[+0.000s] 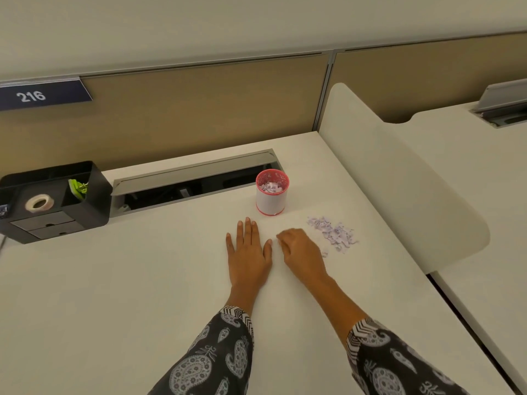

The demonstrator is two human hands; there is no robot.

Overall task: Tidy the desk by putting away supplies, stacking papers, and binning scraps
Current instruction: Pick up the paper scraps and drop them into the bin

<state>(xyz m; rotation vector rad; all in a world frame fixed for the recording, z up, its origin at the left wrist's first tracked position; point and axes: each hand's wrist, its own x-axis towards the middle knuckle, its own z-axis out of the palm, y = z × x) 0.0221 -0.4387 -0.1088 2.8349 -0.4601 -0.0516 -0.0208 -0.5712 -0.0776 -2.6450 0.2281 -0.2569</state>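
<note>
I am resting my left hand (249,253) flat on the white desk (119,295), palm down, fingers extended and close together, thumb angled out to the right; it is holding nothing. My right hand (301,250) is lying just beside it, knuckles up, fingers curled loosely under toward the desk surface with the tips pointing left toward the left thumb; whether anything is pinched beneath those fingers I cannot tell. Both forearms are reaching forward from patterned dark sleeves (216,357). A loose pile of pale lilac paper scraps (333,232) is lying on the desk just to the right of my right hand, with one stray piece nearer the wrist. A small pink-rimmed bin (272,192) is standing upright beyond both hands, near the cable trough (188,181), and is holding more scraps of the same kind. At the far left a black desk organizer (54,201) is sitting on the desk, holding a roll of tape (39,203) and green clips (77,188).
</note>
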